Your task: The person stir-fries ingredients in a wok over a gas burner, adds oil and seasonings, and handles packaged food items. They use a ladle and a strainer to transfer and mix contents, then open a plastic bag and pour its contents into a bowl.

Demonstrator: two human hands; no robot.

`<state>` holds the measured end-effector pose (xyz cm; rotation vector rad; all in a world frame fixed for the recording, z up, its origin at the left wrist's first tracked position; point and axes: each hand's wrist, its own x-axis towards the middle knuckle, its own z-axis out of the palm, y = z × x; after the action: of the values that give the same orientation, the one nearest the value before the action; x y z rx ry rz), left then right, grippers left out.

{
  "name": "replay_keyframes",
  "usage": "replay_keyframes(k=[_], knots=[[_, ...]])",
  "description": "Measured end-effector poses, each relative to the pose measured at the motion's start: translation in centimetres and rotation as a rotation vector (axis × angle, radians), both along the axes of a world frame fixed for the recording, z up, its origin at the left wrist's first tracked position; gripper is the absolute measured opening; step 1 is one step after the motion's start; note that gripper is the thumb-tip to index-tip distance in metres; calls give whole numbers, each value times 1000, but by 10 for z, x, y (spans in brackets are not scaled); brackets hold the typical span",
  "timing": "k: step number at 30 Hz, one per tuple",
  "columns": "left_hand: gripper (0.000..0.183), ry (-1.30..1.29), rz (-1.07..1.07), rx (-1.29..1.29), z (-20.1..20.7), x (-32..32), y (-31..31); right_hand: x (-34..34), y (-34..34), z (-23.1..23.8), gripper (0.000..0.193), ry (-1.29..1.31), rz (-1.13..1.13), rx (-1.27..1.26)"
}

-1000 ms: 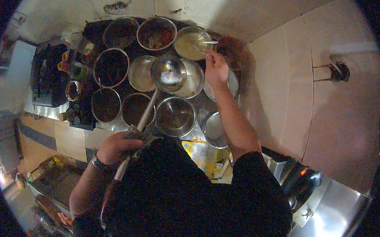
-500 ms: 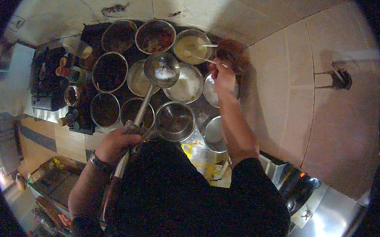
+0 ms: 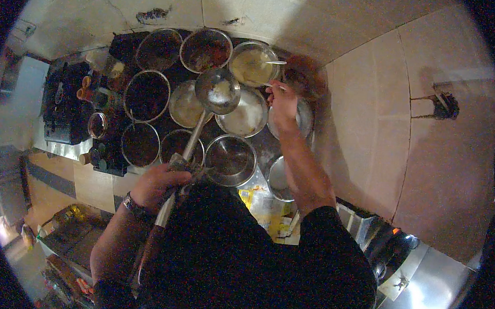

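My left hand [image 3: 159,186] is closed around the long handle of a metal ladle [image 3: 208,103], with a crumpled cloth [image 3: 182,165] at the grip. White stuff lies in the ladle's bowl, which is held above the middle metal pots. My right hand [image 3: 282,103] pinches a thin spoon [image 3: 274,86], its far end hard to make out, at the near right edge of a metal bowl [image 3: 255,43] of yellowish paste. A second spoon handle [image 3: 276,62] sticks out over that bowl's right rim.
Several round metal pots surround the ladle: a dark one [image 3: 126,95], a reddish one [image 3: 181,53] and a nearer one [image 3: 254,163]. Jars, including an open one [image 3: 98,125], stand left. A tiled wall [image 3: 366,138] rises on the right; a yellow packet [image 3: 264,208] lies close to me.
My right hand has drawn back slightly toward me, and the spoon no longer reaches as far over the yellowish paste. The ladle has shifted a little to the right, still held level.
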<state>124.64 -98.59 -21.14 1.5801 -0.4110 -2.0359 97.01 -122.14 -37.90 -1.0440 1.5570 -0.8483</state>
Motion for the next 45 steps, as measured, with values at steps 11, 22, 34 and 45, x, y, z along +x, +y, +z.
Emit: replay_keyframes(k=[11,22,34,45], knots=[[18,85,21,11,-1,-13,-4,-23,34,90,21,-210,-12,-82],[22,88,-229,-79,-6,-26,-4,-109,91,95,20,146,-145,-235],[21,55,-267,-38,-6,-38,-3,-126,120,33,24,374,80,-131],[25,74,-275,-58,-19,-41,3,-127,119,82,21,-212,-342,23]])
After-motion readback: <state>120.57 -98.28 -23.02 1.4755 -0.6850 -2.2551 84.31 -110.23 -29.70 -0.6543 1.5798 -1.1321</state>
